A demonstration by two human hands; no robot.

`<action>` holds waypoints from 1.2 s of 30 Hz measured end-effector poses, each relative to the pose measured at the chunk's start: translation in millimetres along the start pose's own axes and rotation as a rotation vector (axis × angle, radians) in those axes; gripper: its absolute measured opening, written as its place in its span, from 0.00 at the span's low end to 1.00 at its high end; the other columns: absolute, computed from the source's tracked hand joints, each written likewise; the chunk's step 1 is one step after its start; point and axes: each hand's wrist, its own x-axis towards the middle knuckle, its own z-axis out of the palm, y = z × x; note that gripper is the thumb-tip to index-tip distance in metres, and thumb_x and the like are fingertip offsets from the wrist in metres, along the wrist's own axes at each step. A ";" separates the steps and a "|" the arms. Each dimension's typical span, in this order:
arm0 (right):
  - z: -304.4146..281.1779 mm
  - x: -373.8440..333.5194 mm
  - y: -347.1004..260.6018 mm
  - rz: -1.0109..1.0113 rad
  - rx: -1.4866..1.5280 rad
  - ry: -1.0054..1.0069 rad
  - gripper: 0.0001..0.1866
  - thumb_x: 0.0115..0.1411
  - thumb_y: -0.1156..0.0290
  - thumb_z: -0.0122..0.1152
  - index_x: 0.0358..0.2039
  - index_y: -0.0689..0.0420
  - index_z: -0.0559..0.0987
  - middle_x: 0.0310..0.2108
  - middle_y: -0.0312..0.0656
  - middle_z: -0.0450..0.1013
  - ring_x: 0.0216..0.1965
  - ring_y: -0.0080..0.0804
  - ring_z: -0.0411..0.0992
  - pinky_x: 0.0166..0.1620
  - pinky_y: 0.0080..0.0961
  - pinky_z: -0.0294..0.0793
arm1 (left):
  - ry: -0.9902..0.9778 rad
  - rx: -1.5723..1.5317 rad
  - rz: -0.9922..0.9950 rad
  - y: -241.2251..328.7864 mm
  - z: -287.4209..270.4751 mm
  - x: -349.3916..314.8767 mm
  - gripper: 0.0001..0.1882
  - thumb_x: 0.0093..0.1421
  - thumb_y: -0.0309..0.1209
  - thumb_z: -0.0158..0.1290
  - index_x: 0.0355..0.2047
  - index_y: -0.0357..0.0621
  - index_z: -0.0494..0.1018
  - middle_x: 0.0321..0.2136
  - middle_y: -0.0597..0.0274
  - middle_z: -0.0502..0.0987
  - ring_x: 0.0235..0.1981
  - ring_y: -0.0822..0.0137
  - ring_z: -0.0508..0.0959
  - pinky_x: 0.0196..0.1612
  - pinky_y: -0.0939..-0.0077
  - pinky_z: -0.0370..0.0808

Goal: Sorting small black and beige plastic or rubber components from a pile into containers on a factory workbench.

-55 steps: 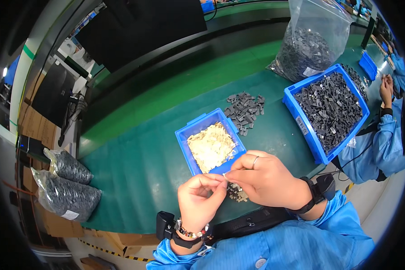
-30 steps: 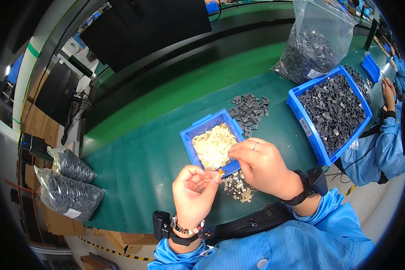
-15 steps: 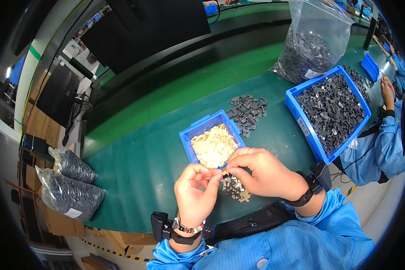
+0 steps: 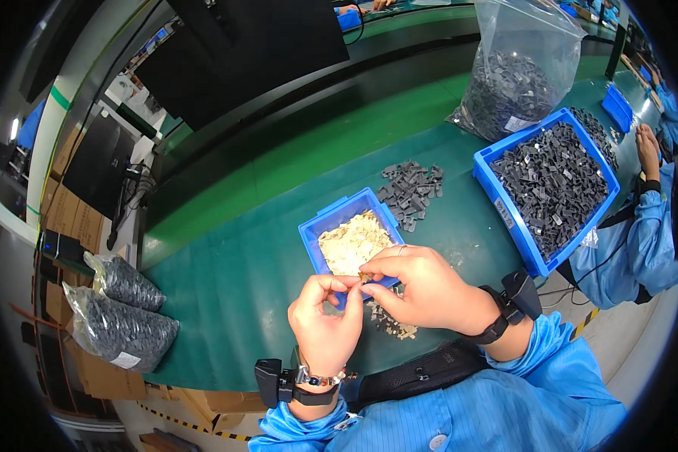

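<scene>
My left hand [image 4: 328,320] and my right hand [image 4: 423,290] meet fingertip to fingertip over the near edge of a small blue bin [image 4: 337,216]. Both are closed in a pinch around a tiny yellowish and dark piece [image 4: 364,277], mostly hidden by the fingers. Thin cream-coloured pieces [image 4: 352,245] are heaped in the bin. Below my right hand, and partly covered by it, lies a scatter of small pale and dark bits [image 4: 401,328]. Behind the bin's right side is a loose pile of dark grey plastic pieces [image 4: 408,193].
At the right stands a large blue bin [image 4: 497,194] of dark grey parts, with a clear bag [image 4: 514,87] of them behind. Filled bags [image 4: 124,328] sit on the left. A black pouch [image 4: 422,374] lies at the near edge. A person's hand [image 4: 646,151] shows far right.
Both hands have shifted slightly left and up, with the small piece still between the fingertips, and now overlap the bin's near edge. The view has moved a little.
</scene>
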 end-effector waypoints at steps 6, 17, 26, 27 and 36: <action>3.9 -1.4 5.1 -0.034 -0.022 0.009 0.09 0.54 0.76 0.59 0.36 0.62 0.82 0.31 0.50 0.78 0.34 0.50 0.77 0.38 0.39 0.76 | -0.015 0.003 0.017 -1.2 0.7 0.7 0.11 0.53 0.15 0.59 0.29 0.39 0.68 0.31 0.57 0.81 0.29 0.78 0.75 0.33 0.84 0.70; 1.4 -0.4 6.8 -0.064 -0.059 0.030 0.04 0.53 0.78 0.59 0.29 0.61 0.81 0.35 0.43 0.77 0.40 0.46 0.74 0.47 0.39 0.73 | -0.033 -0.059 -0.060 -0.3 -3.7 2.6 0.11 0.55 0.15 0.59 0.30 0.39 0.68 0.31 0.58 0.81 0.30 0.79 0.74 0.34 0.85 0.70; 0.2 -2.3 2.9 -0.026 0.022 0.105 0.03 0.50 0.76 0.62 0.26 0.58 0.80 0.30 0.41 0.75 0.38 0.42 0.72 0.47 0.36 0.69 | 0.107 -0.015 0.040 0.6 3.2 -1.5 0.14 0.53 0.15 0.61 0.32 0.40 0.67 0.31 0.58 0.81 0.29 0.78 0.74 0.34 0.85 0.69; -0.3 -2.4 2.4 -0.026 0.022 0.105 0.03 0.50 0.76 0.62 0.26 0.58 0.80 0.30 0.41 0.75 0.38 0.42 0.72 0.47 0.36 0.69 | 0.110 -0.025 0.038 4.5 3.3 -3.0 0.15 0.53 0.14 0.62 0.32 0.40 0.67 0.31 0.58 0.81 0.30 0.77 0.76 0.34 0.85 0.70; -1.4 -5.2 0.7 -0.034 0.080 0.091 0.03 0.49 0.76 0.62 0.26 0.60 0.80 0.30 0.41 0.75 0.37 0.42 0.72 0.46 0.35 0.70 | 0.088 -0.237 -0.050 10.3 5.5 -8.5 0.15 0.52 0.15 0.63 0.31 0.39 0.67 0.32 0.55 0.82 0.32 0.74 0.79 0.35 0.82 0.72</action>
